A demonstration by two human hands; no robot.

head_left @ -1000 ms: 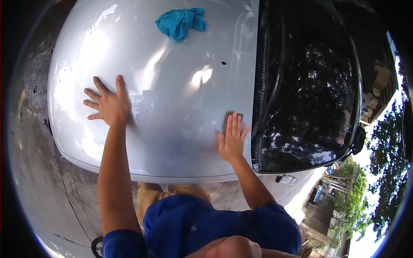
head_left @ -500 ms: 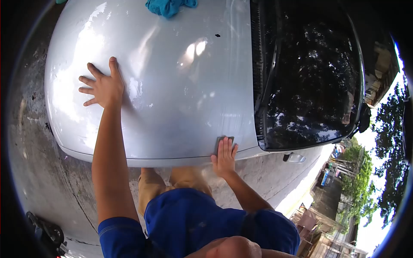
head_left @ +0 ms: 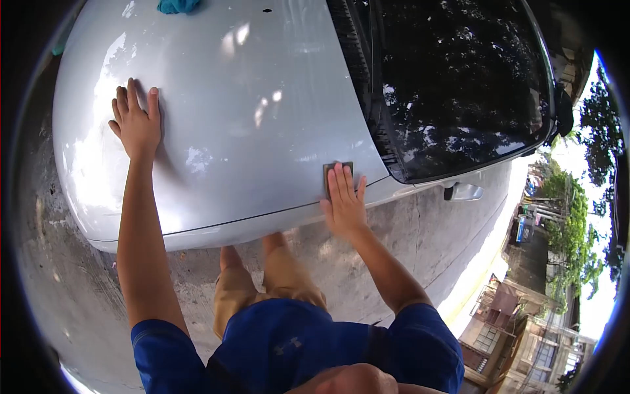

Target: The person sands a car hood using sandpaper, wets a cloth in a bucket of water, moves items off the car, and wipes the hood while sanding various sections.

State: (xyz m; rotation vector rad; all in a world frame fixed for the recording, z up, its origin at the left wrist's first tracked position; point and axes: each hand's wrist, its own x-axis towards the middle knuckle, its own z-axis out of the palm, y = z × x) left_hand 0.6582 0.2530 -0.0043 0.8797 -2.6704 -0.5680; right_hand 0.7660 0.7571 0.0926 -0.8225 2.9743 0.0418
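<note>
My left hand (head_left: 136,128) lies flat on the silver car hood (head_left: 223,151), fingers stretched out, with nothing held. Near the hood's side edge, close to the windshield corner, my right hand (head_left: 346,200) presses a flat grey-brown rectangular pad (head_left: 329,180) against the paint. Its fingers lie straight over the pad and cover most of it; whether it is sandpaper or a sponge I cannot tell. A teal cloth (head_left: 177,6) rests bunched up on the hood at the far side, away from both hands.
The dark windshield (head_left: 466,85) and its wiper cowl stand right of the hood. A door mirror (head_left: 563,111) sticks out on the far side, a door handle (head_left: 464,192) on the near side. Concrete ground (head_left: 394,243) lies below me; buildings and trees are at right.
The view has shifted, so the hood and teal cloth sit further up and left. My right hand has moved with the pad further in from the hood's edge. My left hand's fingers are less spread.
</note>
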